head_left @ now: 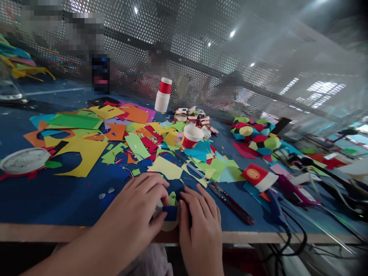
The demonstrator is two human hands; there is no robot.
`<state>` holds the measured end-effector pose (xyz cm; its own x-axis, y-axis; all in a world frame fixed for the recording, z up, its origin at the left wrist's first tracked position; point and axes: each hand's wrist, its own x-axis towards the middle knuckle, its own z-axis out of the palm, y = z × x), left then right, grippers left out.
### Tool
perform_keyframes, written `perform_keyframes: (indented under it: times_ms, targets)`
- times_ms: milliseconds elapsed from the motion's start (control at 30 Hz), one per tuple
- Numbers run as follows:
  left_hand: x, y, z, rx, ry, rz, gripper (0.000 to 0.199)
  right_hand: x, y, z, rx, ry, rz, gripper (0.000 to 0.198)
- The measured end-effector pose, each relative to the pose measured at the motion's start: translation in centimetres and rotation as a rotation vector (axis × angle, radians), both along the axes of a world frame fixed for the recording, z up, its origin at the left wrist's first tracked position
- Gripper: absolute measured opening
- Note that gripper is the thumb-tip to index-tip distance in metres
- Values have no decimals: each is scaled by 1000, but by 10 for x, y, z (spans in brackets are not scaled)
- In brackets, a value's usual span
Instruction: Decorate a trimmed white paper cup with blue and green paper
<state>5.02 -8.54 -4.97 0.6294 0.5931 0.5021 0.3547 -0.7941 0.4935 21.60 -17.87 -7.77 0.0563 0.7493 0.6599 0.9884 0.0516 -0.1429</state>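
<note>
At the table's front edge, a small craft piece sits between my hands. It has a pale rim, a dark blue band and a light green paper tip with dark marks; its exact kind is partly hidden. My left hand curls round its left side, thumb and bent fingers closed on the edge. Against its right side rests my right hand, thumb upright along the edge and fingers gently bent. Just beyond my right fingers lies a craft knife with a dark red handle.
Scattered coloured paper scraps cover the middle. A red-and-white paper cup stands among them, with a cup stack behind. Another cup lies tipped at right, near a blue glue gun with cables and a purple tool.
</note>
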Motion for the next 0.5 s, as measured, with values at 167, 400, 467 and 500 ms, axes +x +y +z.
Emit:
perform_keyframes:
  times_ms: [167,400,467,500]
  targets:
    - [-4,-2,2,-47,-38,-36,16,-3,3,3,22,20,4,17]
    - [-9,-4,4,-103,-61,-86,16,-4,-6,9,218,246,137,24]
    - [-12,-5,4,-89,-90,-67,13,-6,-9,10,224,265,177,21]
    - [-15,-6,4,-80,-112,-56,12,-8,-10,12,216,258,198,20]
